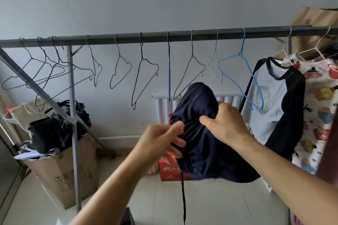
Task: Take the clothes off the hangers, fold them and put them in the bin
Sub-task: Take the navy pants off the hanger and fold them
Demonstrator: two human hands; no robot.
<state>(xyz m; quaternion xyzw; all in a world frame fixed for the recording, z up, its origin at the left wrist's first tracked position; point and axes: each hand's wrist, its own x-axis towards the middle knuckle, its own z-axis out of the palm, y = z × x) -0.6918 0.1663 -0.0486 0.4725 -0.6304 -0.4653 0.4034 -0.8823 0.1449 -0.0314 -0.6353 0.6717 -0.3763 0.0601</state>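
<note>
Head view | left hand (161,142) pinches dark garment (201,133) | right hand (226,124) grips its bunched cloth

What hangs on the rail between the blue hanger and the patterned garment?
In the head view, a grey T-shirt with black sleeves, on a white hanger.

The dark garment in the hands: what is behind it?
Behind the dark garment show a white radiator and a red box; their middle parts are covered.
</note>
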